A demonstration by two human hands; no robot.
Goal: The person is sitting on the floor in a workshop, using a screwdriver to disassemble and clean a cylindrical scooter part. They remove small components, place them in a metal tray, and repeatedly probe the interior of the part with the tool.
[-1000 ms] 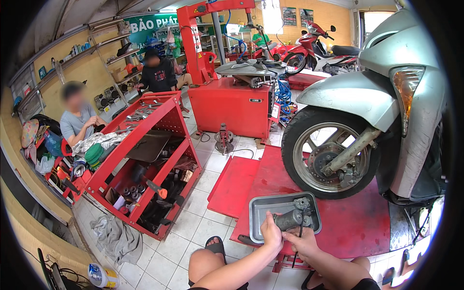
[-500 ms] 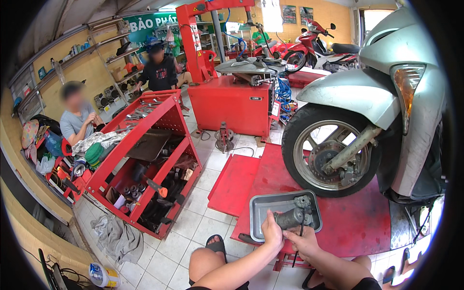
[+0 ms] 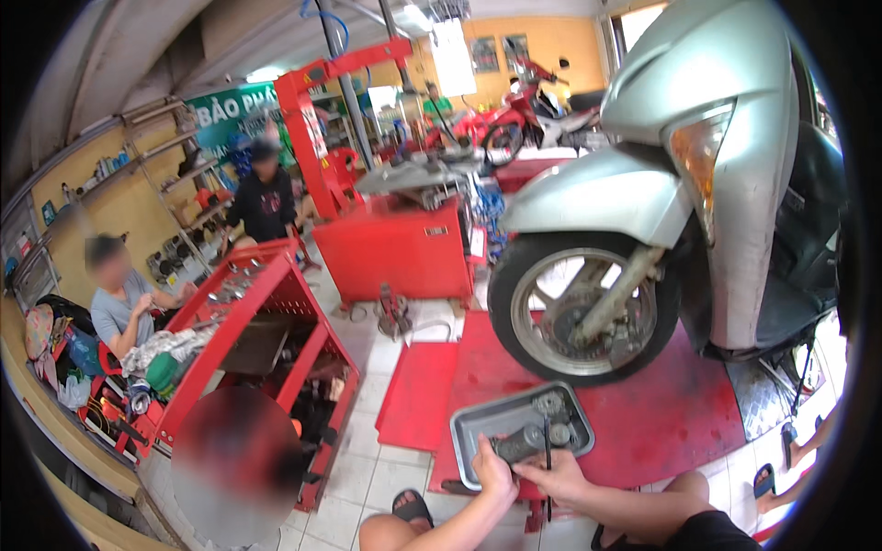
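My left hand [image 3: 496, 475] is closed around a dark grey cylindrical metal part, much like a small motor [image 3: 522, 443], tilted over a grey metal tray [image 3: 461, 448]. Close beside it, my right hand [image 3: 557, 479] pinches a thin dark rod [image 3: 548, 435] that stands nearly upright, running above and below the fingers. The rod's upper end lies over the tray; what sits on its tip is too small to tell. A round metal piece [image 3: 551, 405] rests at the tray's far side, and smaller parts behind the rod are hard to make out.
The tray stands on a red lift platform [image 3: 643, 422], just before the front wheel [image 3: 583, 312] of a silver scooter [image 3: 735, 184]. A red tool cart [image 3: 303, 340] is at left, a red machine [image 3: 395, 253] behind. Two people are at the left; bystanders' feet [image 3: 767, 482] show right.
My view has swung and tilted, so the surroundings sit further left in the picture. Both hands keep the same hold on the cylindrical part and the rod over the tray.
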